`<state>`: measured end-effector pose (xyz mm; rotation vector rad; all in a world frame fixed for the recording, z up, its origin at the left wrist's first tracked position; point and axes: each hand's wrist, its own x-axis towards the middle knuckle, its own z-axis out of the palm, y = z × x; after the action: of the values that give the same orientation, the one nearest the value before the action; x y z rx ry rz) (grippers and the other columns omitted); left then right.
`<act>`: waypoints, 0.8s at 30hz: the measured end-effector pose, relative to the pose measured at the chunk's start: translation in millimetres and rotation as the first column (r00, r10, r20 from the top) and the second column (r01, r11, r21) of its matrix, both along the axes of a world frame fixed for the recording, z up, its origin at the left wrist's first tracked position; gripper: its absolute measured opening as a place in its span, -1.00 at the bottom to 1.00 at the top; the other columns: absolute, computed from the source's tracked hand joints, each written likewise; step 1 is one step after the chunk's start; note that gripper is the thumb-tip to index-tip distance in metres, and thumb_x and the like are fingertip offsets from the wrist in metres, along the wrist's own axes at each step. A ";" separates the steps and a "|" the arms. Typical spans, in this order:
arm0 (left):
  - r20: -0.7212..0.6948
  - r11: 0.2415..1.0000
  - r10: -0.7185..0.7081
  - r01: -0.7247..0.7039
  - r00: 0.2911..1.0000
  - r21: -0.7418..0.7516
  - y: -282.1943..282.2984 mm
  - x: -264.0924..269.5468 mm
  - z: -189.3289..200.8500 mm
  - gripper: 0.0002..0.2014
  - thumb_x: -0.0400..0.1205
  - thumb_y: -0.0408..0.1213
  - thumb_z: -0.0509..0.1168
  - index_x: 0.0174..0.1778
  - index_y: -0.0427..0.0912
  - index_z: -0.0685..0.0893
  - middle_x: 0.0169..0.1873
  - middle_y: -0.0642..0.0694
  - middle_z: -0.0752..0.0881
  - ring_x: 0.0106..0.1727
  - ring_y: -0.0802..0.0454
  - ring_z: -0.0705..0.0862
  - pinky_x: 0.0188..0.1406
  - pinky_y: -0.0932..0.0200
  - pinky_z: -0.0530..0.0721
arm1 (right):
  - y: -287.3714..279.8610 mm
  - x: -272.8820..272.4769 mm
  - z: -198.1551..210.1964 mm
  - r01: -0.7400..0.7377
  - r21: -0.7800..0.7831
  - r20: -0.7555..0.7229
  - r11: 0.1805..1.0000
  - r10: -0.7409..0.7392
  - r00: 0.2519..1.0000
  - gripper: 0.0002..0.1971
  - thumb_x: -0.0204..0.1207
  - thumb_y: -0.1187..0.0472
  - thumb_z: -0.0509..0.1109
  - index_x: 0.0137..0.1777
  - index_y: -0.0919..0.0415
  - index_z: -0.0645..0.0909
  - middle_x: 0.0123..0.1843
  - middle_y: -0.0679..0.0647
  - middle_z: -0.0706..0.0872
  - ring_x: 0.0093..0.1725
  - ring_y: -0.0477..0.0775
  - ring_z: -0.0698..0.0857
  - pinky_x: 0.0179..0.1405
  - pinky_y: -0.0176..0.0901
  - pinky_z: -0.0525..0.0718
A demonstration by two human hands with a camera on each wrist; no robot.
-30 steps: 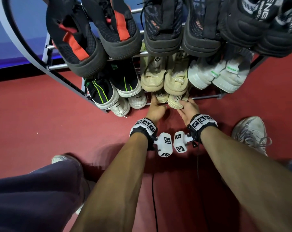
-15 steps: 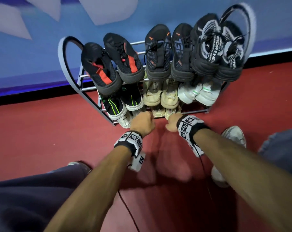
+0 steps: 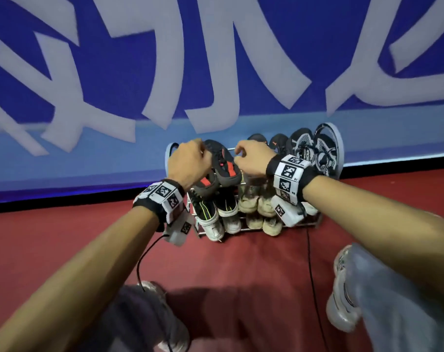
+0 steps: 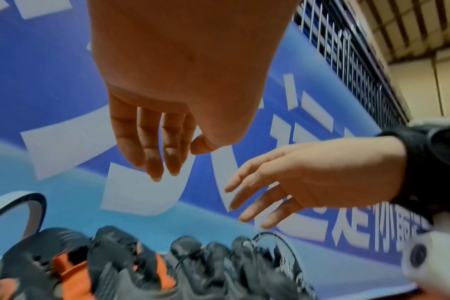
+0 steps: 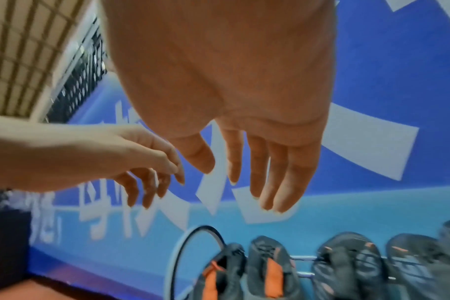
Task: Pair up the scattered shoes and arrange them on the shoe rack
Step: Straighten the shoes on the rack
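Note:
The shoe rack (image 3: 339, 148) stands against the blue wall with pairs on all three shelves. On top are a black-and-orange pair (image 3: 226, 168), a black pair (image 3: 269, 143) and a black-and-white pair (image 3: 312, 151). Below sit black shoes with green stripes (image 3: 205, 209) and a beige pair (image 3: 256, 201). White shoes (image 3: 223, 228) and small beige shoes (image 3: 269, 224) fill the bottom. My left hand (image 3: 187, 161) and right hand (image 3: 251, 158) hover in front of the top shelf. In the wrist views the left hand (image 4: 154, 154) and right hand (image 5: 257, 172) hang with relaxed fingers, holding nothing.
A blue banner wall (image 3: 215, 59) with large white characters rises behind the rack. Red floor (image 3: 254, 270) stretches in front. My own feet in pale sneakers (image 3: 342, 301) stand at the lower right and lower left (image 3: 165, 313). Black cables (image 3: 315, 288) trail from both wrists.
Both hands let go of the small beige shoes on the bottom shelf and rose to top-shelf height, empty. The view pulled back and up from the rack.

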<state>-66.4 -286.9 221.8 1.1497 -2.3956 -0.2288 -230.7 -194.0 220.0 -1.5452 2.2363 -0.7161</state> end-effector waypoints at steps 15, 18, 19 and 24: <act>0.064 0.962 0.024 -0.041 0.998 0.271 -58.5 15.6 -60.6 -0.86 0.55 -0.16 0.25 -0.03 -0.08 0.62 -0.12 -0.09 0.78 -0.05 -0.16 0.73 -0.06 -0.06 0.74 | -95.5 6.0 -67.3 0.018 0.184 0.101 0.983 -0.037 0.994 -0.63 0.56 0.02 0.36 0.31 0.13 0.50 0.16 0.12 0.70 0.17 0.22 0.68 0.10 -0.06 0.61; 0.036 0.900 0.123 -0.127 0.992 0.417 -63.7 17.1 -77.9 -0.82 0.56 -0.11 0.30 -0.02 -0.12 0.59 -0.11 -0.11 0.76 -0.06 -0.15 0.73 -0.01 -0.06 0.74 | -109.1 -0.7 -84.7 0.029 0.255 0.044 0.966 -0.041 0.998 -0.36 0.48 -0.07 0.34 0.51 0.17 0.34 0.32 0.24 0.64 0.29 0.34 0.64 0.24 0.03 0.63; 0.053 0.877 0.125 -0.136 0.991 0.461 -68.0 16.1 -89.5 -0.78 0.54 -0.07 0.32 0.00 -0.12 0.58 -0.10 -0.10 0.76 -0.06 -0.13 0.73 -0.01 -0.06 0.75 | -114.5 -4.8 -88.9 0.031 0.255 0.034 0.967 -0.041 0.999 -0.34 0.47 -0.09 0.34 0.53 0.17 0.32 0.33 0.26 0.63 0.29 0.36 0.63 0.26 0.06 0.63; 0.062 0.740 0.219 -0.207 0.974 0.640 -107.3 1.2 -135.1 -0.49 0.36 0.22 0.31 0.14 0.01 0.58 -0.09 0.01 0.78 -0.09 -0.03 0.79 -0.06 -0.10 0.84 | -134.2 -25.3 -104.9 0.052 0.274 0.002 0.960 -0.055 0.998 -0.29 0.50 -0.13 0.31 0.59 0.08 0.20 0.40 0.27 0.52 0.36 0.40 0.55 0.32 0.21 0.61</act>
<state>-65.2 -394.2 86.7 1.6924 -2.1840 -1.0484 -256.1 -328.1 115.1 -1.3490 2.2654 -0.4044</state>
